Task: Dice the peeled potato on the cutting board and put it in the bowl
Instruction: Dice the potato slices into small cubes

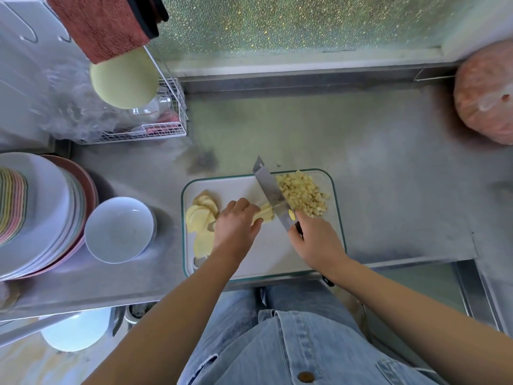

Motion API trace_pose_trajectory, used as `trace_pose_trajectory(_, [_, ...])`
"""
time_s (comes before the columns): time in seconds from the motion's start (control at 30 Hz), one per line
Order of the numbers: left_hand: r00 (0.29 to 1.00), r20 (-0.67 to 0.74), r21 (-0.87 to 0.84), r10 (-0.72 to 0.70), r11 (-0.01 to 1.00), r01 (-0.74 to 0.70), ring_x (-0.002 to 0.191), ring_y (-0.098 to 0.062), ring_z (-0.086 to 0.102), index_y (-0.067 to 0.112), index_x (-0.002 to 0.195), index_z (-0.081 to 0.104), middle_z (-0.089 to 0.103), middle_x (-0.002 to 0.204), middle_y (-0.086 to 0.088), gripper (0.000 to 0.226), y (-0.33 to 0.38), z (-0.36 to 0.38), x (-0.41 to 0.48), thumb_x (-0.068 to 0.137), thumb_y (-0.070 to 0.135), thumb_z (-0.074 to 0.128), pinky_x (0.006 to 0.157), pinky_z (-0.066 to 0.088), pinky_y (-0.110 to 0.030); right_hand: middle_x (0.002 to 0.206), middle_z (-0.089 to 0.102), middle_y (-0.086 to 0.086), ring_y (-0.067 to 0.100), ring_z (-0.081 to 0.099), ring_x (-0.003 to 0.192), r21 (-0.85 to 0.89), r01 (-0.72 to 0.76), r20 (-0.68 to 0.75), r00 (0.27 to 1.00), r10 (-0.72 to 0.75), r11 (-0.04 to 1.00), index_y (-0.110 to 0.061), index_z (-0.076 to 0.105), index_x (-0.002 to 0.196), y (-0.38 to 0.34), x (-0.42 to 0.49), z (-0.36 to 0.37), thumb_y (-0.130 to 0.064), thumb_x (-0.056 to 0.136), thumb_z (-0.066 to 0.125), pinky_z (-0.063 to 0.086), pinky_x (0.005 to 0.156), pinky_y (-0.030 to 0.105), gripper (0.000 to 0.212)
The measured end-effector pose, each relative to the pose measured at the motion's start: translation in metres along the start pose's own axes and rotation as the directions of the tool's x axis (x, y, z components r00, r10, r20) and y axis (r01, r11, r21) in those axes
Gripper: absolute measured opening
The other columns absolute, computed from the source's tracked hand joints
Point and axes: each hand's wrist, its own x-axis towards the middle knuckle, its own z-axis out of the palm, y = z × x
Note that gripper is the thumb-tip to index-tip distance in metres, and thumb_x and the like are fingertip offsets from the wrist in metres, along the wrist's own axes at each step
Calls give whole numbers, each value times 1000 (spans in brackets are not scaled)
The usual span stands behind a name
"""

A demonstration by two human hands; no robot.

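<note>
A steel tabletop (374,162) lies beneath a frosted window (305,20). The left hand (236,223) holds potato strips (266,213); the right hand (313,240) grips the knife (270,190), handle mostly hidden.

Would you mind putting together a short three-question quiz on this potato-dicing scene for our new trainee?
1. True or false: the white bowl already holds diced potato.
2. Which hand grips the knife? A. left hand B. right hand C. neither
3. Fill in: the potato slices not yet diced lie on the cutting board beside the ___ hand.

Key:
1. False. The bowl is empty, and the dice are piled on the board.
2. B.
3. Left. That hand holds the potato strips at the blade.
</note>
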Motion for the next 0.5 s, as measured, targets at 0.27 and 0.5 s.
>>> trace_pose_trajectory(0.27, [999, 25, -11, -28, 1000, 28, 59, -27, 58, 10, 64, 72, 64, 71, -3, 12, -3, 9, 3, 65, 1, 80, 44, 50, -33, 60, 36, -3, 23, 40, 59, -128, 9, 76, 997, 1, 992, -20, 33, 93, -8, 1, -1, -17, 92, 39, 20, 47, 30, 7])
trace_pose_trajectory(0.5, [991, 130, 78, -34, 997, 24, 57, -25, 56, 11, 61, 69, 62, 70, -2, 21, -9, 16, 6, 56, -4, 83, 43, 50, -33, 59, 37, -3, 20, 39, 57, -82, -1, 106, 994, 9, 997, -8, 44, 117, -7, 1, 13, -15, 93, 39, 28, 53, 32, 26])
